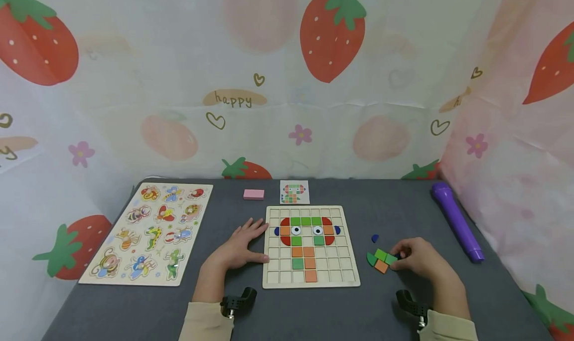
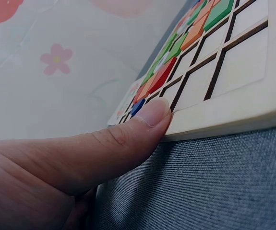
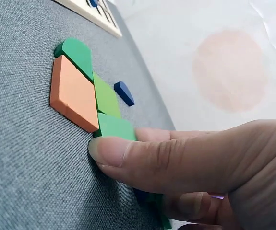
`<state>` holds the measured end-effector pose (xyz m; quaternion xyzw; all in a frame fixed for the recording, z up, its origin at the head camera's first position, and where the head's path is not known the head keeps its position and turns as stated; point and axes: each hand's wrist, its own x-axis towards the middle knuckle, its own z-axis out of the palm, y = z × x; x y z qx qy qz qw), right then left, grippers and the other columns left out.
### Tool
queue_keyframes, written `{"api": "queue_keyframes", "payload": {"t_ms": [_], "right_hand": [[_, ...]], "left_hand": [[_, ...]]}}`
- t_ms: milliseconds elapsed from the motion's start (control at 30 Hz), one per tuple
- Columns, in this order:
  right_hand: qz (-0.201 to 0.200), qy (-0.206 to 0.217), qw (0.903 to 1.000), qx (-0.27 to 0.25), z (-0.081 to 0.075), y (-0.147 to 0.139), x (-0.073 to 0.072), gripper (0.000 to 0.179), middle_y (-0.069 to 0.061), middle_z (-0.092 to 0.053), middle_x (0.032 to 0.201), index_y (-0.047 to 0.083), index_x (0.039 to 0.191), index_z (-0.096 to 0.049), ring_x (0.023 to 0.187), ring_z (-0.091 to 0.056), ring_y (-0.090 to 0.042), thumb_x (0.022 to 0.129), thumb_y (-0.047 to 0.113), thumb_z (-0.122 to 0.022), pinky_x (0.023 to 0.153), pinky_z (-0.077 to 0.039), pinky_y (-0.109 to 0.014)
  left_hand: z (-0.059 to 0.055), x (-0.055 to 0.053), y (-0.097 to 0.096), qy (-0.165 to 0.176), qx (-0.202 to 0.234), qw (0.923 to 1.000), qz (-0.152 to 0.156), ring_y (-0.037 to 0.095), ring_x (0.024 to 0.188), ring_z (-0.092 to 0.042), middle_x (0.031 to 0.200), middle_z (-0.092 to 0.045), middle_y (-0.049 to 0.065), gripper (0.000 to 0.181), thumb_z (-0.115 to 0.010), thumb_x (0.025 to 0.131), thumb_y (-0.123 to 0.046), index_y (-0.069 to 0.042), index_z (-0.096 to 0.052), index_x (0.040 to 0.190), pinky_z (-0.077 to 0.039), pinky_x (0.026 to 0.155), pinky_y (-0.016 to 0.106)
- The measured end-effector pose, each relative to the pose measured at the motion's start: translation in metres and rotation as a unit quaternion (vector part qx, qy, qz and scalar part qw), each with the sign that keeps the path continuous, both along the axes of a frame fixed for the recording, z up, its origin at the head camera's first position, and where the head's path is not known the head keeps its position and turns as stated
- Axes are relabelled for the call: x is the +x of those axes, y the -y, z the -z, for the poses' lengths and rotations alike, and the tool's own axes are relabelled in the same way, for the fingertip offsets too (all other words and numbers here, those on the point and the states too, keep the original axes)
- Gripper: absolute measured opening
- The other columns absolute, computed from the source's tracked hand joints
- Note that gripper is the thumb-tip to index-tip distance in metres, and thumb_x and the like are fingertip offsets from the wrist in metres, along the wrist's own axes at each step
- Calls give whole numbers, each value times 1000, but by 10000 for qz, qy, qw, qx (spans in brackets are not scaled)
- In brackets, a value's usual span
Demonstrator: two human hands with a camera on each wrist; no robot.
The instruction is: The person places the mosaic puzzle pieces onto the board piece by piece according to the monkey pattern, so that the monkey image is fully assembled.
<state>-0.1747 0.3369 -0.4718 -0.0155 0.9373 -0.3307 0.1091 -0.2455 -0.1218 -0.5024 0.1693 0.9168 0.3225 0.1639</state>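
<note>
My left hand [image 1: 235, 249] lies with spread, fairly straight fingers at the left edge of a wooden grid board [image 1: 278, 278]. Its thumb [image 2: 133, 132] touches the board's rim in the left wrist view. Coloured tiles in the grid form a figure with two eye tiles [image 1: 317, 230]. Right of the board, my right hand [image 1: 423, 261] pinches a green square tile [image 3: 114, 127] between thumb and index finger. Against that tile lie an orange tile [image 3: 73, 93], a light green tile [image 3: 105, 96] and a round-edged green tile [image 3: 77, 56]. More blue and green pieces are partly hidden under the hand.
A small dark blue piece [image 1: 374, 238] lies apart, beyond the tile group. Behind the board are a picture card [image 1: 294, 201] and a pink block [image 1: 253, 195]. An insect puzzle board [image 1: 116, 236] lies at left, a purple microphone-shaped object [image 1: 457, 222] at right.
</note>
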Motion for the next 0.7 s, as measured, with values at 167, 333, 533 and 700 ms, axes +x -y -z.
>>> {"api": "queue_keyframes", "payload": {"t_ms": [167,333,533,700], "right_hand": [[-23,-118,9996,-238,1,-1,0,22,-1,-57,79,7,85,-67,73,-51,-15,77,12,-87,61,-41,-27],[-3,-455,9982,-397,-3,-1,0,18,-4,-69,89,7,89,-67,77,-62,-15,84,15,-83,64,-50,-31],[50,-543,9970,-550,-9,10,-2,22,-4,-70,89,9,97,-71,79,-63,-17,88,28,-79,67,-51,-33],[-61,-458,9954,-844,-10,26,-6,25,-4,-72,88,8,103,-74,81,-66,-19,92,30,-76,70,-53,-33]], "left_hand": [[0,0,-1,16,-41,10000,-65,37,157,-6,168,-23,3,94,-84,80,-43,-22,-37,158,-14,121,67],[2,0,-2,20,-83,9999,-100,37,157,-7,169,-23,3,94,-84,79,-44,-23,-37,158,-15,121,67],[1,0,-1,-12,-36,10000,-37,35,157,-6,168,-24,3,93,-84,80,-43,-23,-37,158,-14,122,66],[2,0,-1,-13,-43,10000,-57,35,158,-6,168,-24,2,93,-84,80,-43,-23,-37,158,-14,122,66]]}}
